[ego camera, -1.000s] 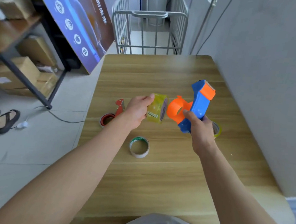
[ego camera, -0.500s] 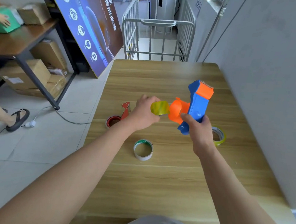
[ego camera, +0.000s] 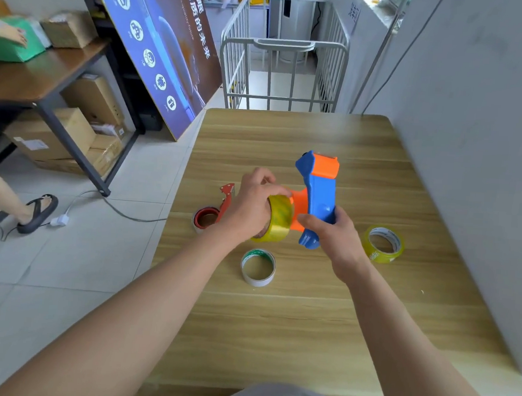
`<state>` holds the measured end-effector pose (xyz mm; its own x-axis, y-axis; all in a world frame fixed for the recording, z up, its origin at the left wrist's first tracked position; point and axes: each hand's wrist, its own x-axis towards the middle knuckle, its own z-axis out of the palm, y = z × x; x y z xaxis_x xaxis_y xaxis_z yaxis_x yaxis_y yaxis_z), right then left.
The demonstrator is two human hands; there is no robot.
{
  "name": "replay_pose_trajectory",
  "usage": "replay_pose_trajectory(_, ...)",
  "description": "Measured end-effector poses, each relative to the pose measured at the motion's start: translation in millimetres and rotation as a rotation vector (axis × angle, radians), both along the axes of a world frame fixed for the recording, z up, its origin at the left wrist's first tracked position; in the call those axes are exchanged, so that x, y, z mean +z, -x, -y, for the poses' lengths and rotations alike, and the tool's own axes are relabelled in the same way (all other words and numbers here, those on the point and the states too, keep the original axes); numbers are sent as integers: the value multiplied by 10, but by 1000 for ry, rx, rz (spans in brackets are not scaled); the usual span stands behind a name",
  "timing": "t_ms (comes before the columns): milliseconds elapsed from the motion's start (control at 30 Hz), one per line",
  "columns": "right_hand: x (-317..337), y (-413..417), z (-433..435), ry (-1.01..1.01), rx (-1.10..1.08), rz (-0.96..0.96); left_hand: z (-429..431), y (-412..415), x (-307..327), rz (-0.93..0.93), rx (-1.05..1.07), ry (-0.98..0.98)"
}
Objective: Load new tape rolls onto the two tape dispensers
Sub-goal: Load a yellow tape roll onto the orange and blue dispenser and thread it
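My right hand point(ego camera: 332, 238) grips the handle of a blue and orange tape dispenser point(ego camera: 317, 195), held upright above the wooden table point(ego camera: 275, 322). My left hand point(ego camera: 249, 209) is closed on a yellowish clear tape roll point(ego camera: 280, 219), which sits against the dispenser's orange hub. A second, red dispenser point(ego camera: 211, 209) lies on the table to the left, partly behind my left hand. Another yellowish tape roll point(ego camera: 382, 244) lies flat at the right.
A near-empty white core with green print point(ego camera: 258, 267) lies on the table near me. A grey wall point(ego camera: 473, 151) borders the table's right side. A metal cart point(ego camera: 281, 72) stands beyond the far edge. A person's sandalled feet point(ego camera: 14, 214) are on the floor at left.
My left hand has pushed the yellowish roll rightwards onto the dispenser's orange hub. The dispenser has stayed in my right hand, and my view has tilted up.
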<state>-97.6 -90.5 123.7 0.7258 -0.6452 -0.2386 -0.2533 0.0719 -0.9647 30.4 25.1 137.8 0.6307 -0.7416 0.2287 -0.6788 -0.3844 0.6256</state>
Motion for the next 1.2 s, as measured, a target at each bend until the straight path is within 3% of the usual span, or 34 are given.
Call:
replay_pose_trajectory(267, -13, -54, -48, -55, 4, 33, -14, -38, -60, -123, 212, 181)
replay_pose_trajectory(567, 34, -88, -51, -88, -17, 49, -1, -107, -27, -288, 439, 108)
replay_pose_trajectory(700, 62, -98, -40, -98, -12, 46, 1, -88, 10, -488, 481, 48)
replay_pose_trajectory(900, 79, -98, -41, -97, -36, 42, 40, -109, -9, -900, 484, 168)
replay_pose_trajectory(967, 85, -93, -32, -102, -20, 35, 38, -115, -20, -881, 515, 232)
replay_pose_trajectory(1200, 102, -86, -17, -72, 44, 4, 14, -149, 34, -552, 548, 375)
